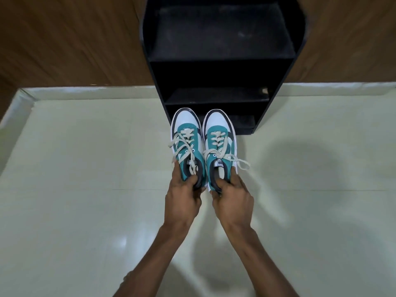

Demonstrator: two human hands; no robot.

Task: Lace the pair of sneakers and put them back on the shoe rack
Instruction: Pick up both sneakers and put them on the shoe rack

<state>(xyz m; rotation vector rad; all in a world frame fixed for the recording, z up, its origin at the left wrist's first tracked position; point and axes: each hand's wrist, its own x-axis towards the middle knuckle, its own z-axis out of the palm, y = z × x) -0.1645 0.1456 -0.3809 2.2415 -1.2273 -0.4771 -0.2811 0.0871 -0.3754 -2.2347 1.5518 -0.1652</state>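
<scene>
Two teal, white and black sneakers sit side by side, toes pointing at the black shoe rack (222, 56). Cream laces run through the eyelets of both, with loops and loose ends lying over the sides. My left hand (184, 196) grips the heel collar of the left sneaker (186, 144). The right sneaker (219, 144) is held the same way at its heel by my right hand (232, 197). The toes reach just in front of the rack's lowest shelf (242, 123). I cannot tell whether the soles touch the floor.
The rack has several dark shelves with nothing on them. It stands against a brown wood-panelled wall (70, 39). Pale glossy floor tiles (85, 189) spread left and right of my arms, with a raised white skirting edge (85, 90) along the wall.
</scene>
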